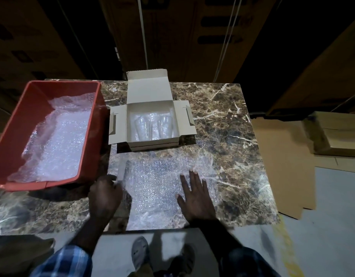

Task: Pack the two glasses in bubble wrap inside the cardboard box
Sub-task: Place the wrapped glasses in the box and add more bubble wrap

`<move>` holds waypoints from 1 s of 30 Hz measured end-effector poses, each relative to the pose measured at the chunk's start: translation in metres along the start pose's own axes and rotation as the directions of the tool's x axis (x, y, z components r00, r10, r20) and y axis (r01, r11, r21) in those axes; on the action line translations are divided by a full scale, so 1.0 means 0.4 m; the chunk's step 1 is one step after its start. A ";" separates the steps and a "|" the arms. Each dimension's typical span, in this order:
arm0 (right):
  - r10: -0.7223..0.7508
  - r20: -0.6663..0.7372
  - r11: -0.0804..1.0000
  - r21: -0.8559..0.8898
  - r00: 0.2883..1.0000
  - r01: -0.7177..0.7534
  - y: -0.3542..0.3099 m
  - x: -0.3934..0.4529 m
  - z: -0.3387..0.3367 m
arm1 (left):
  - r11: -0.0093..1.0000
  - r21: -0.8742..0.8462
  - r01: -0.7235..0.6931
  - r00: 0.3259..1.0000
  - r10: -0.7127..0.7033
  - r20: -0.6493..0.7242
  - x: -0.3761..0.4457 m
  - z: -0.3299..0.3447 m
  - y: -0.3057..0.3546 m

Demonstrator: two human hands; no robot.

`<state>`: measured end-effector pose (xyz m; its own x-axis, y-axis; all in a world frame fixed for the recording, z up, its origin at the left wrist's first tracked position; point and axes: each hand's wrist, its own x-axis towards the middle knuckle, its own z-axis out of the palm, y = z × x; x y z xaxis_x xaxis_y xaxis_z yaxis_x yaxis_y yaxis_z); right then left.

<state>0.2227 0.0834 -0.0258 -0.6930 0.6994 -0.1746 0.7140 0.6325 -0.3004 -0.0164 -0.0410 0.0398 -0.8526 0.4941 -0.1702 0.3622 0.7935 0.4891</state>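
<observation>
Left hand [104, 193], blurred, curls on the left edge of bubble wrap sheet [162, 182], lower centre; right hand [196, 196] flat on it, fingers spread. Two glasses [152, 127], faint, lie side by side in open cardboard box [151, 121], centre frame, long axes running up-frame

No text, label, brand, number or sign can be read anywhere in the head view. The large cartons [192, 27] stacked behind the worktop carry dark printed bars and marks, but these are too dim and blurred to make out as letters or figures. The open cardboard box [152, 145] shows plain, unprinted flaps and walls.
</observation>
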 end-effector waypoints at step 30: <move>0.531 0.222 0.470 0.726 0.818 -0.502 0.081 0.105 -0.189 | 0.755 -0.094 -0.649 0.697 0.639 0.326 -0.167 0.211 0.154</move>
<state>0.2242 0.1584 0.0279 -0.2094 0.8342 -0.5102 0.6114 -0.2955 -0.7341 0.0945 0.0047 0.0091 -0.2397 0.9672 -0.0847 0.7916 0.2452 0.5597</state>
